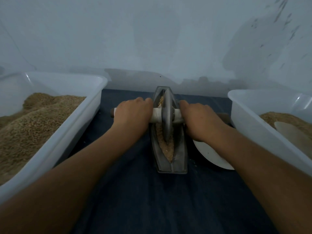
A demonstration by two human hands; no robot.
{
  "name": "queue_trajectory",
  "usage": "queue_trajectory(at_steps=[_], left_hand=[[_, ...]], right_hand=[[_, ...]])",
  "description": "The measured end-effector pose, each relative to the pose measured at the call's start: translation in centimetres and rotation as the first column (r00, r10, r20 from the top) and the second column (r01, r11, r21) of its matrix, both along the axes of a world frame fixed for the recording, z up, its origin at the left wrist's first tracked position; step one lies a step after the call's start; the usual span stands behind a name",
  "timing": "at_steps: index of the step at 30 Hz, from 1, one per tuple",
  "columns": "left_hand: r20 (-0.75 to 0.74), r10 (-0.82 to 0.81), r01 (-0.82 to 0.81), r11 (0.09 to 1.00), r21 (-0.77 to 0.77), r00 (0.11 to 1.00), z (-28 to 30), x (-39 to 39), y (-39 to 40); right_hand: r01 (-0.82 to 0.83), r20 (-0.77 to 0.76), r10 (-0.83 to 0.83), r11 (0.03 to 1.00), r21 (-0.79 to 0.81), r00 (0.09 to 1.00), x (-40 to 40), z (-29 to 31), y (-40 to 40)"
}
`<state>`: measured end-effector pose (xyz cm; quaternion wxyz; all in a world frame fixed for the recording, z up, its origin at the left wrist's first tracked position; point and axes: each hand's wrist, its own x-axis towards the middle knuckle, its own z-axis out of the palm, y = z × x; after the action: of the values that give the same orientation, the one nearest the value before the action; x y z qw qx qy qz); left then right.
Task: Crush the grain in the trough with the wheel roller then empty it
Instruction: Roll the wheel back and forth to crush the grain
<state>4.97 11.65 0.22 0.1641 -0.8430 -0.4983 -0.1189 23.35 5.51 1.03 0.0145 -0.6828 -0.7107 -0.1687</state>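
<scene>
Both hands on the roller axle: left hand curled over the white-wrapped handle left of the wheel roller, right hand gripping the axle on the other side, wheel standing upright in the metal trough on the dark cloth. Grain sits in the trough groove, visible both in front of and behind the wheel. White tub heaped with grain far left, second white tub with grain and a pale scoop far right, a white plate just right of the trough under the right forearm.
</scene>
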Motion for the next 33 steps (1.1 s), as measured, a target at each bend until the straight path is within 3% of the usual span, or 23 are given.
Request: queue_trajectory(at_steps=[13,27,33], left_hand=[[0.0,0.05,-0.05,0.999,-0.005,0.999,0.5,2.3,4.8],[-0.007,-0.024,0.025,0.995,0.095,1.0,0.0,0.6,0.6],[-0.083,-0.053,0.065,0.987,0.147,0.995,0.0,-0.3,-1.9]], right_hand=[[0.015,-0.043,-0.021,0.993,-0.114,0.999,2.4,0.9,7.6],[0.041,-0.026,-0.041,0.999,-0.01,0.999,0.5,-0.4,1.8],[0.011,-0.087,-0.009,1.0,0.027,0.996,-0.1,-0.8,-1.5]])
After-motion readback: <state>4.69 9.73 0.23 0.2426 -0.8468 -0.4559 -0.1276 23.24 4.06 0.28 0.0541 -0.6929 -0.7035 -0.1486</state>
